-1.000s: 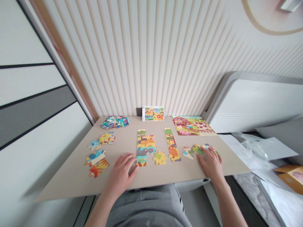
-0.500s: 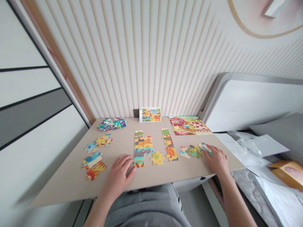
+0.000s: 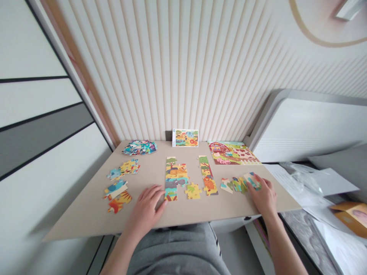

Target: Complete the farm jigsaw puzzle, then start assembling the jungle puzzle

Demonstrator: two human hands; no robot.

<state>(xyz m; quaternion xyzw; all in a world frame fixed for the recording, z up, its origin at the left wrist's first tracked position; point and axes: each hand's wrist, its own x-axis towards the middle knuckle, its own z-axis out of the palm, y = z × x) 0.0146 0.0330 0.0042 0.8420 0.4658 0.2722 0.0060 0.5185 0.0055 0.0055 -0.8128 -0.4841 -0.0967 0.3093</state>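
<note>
My left hand (image 3: 149,208) lies flat on the table, fingers stretched, with its fingertips at the left edge of a joined puzzle section (image 3: 175,179) showing a tree, a leopard and a hippo. My right hand (image 3: 263,194) has its thumb and fingers closed on a puzzle piece (image 3: 251,180) with pale and blue-green parts, partly hidden by the fingers. Left of it lie a green and yellow puzzle piece (image 3: 238,184) and a whitish one (image 3: 226,185). Between the hands are a yellow puzzle piece (image 3: 193,191) and a joined strip with a lion (image 3: 208,179).
A picture card (image 3: 185,138) stands against the wall. Behind my right hand lies an assembled farm puzzle (image 3: 233,153). Several loose pieces (image 3: 117,191) lie at the left, with a pile of blue pieces (image 3: 139,147) behind. Papers and a plastic bag (image 3: 304,179) are beyond the table's right edge.
My right thumb and fingers have closed around the pale puzzle piece, which has turned slightly. My left hand stays beside the joined section. The whole view has shifted a little.
</note>
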